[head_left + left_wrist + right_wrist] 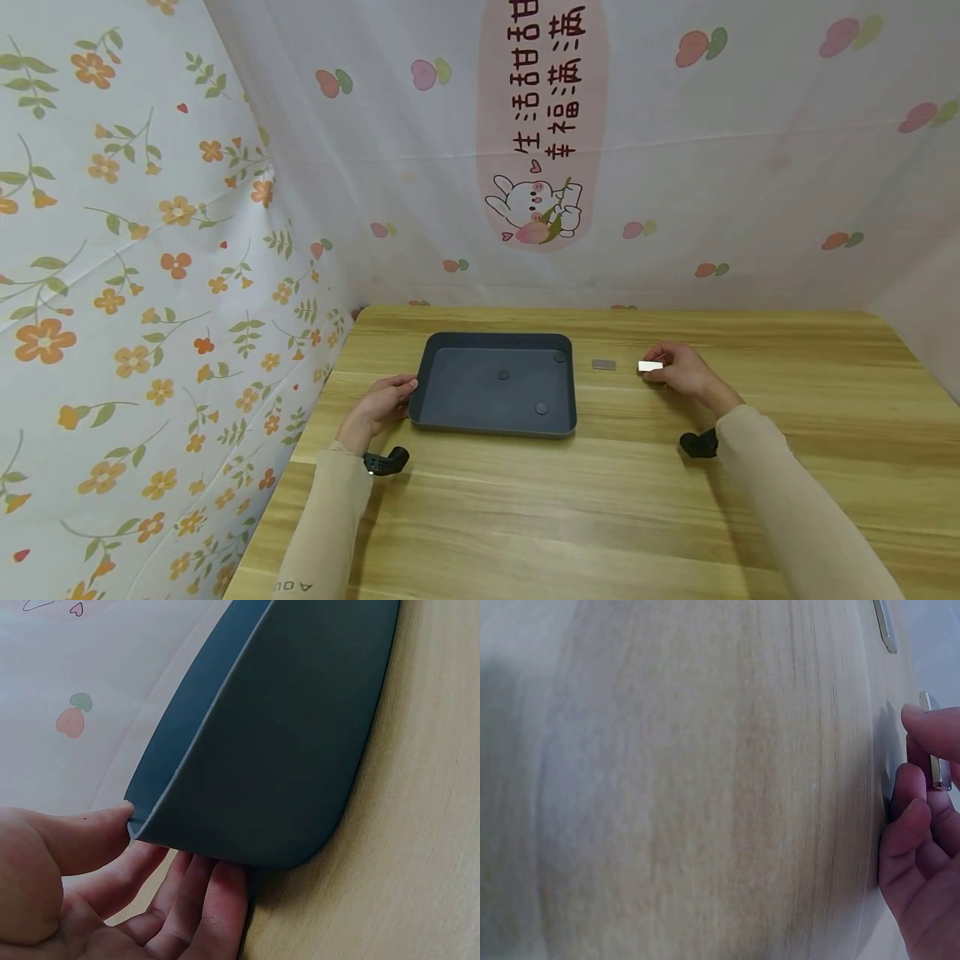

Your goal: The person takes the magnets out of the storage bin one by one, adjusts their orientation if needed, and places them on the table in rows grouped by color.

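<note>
A dark grey rectangular tray (457, 400) lies on the wooden table. My left hand (382, 404) grips its left end; in the left wrist view the thumb (90, 836) presses the rim while the other fingers curl against the outside of the wall. To the right of the tray, my right hand (686, 373) pinches a small flat rectangular metal piece (649, 366) between thumb and fingers. The right wrist view shows this shiny piece (940, 772) edge-on, held over the table. A similar metal piece (603, 365) lies flat between tray and right hand.
Three small round grey discs (503, 375) are on the tray's floor. The wooden table (525, 517) ends at a printed cloth (420, 200) behind it, and a flowered cloth (150, 292) hangs along the left side. Dark wrist devices (386, 461) sit at both sleeves.
</note>
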{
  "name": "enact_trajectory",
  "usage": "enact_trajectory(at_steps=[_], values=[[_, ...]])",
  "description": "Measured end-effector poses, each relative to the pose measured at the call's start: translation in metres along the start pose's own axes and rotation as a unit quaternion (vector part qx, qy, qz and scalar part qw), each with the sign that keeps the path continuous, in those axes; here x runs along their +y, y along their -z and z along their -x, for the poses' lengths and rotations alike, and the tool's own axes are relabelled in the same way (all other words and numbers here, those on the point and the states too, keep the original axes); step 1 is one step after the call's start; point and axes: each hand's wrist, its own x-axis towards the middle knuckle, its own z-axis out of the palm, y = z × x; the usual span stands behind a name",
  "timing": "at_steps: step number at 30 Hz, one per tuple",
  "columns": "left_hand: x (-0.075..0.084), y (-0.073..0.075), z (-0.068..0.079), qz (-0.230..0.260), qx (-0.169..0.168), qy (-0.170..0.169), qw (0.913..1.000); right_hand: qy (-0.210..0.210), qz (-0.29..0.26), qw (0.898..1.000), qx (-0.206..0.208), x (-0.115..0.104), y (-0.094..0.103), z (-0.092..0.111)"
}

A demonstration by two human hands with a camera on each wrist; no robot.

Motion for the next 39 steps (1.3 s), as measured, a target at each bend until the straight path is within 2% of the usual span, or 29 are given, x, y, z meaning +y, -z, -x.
enact_trajectory(at_steps=[8,34,39], values=[[0.0009,-0.0013,0.0016,0.001,0.007,0.004,1.0000,0.017,0.040,0.999,0.004,-0.0022,0.0002,0.0001],[0.0012,-0.0005,0.0025,-0.011,0.009,0.004,0.9999,0.017,0.080,0.997,0.014,0.0022,0.0010,-0.0028],[-0.0003,0.0013,0.0060,-0.002,-0.010,-0.021,0.9997,0.013,0.082,0.996,0.014,0.0019,0.0037,-0.0020]])
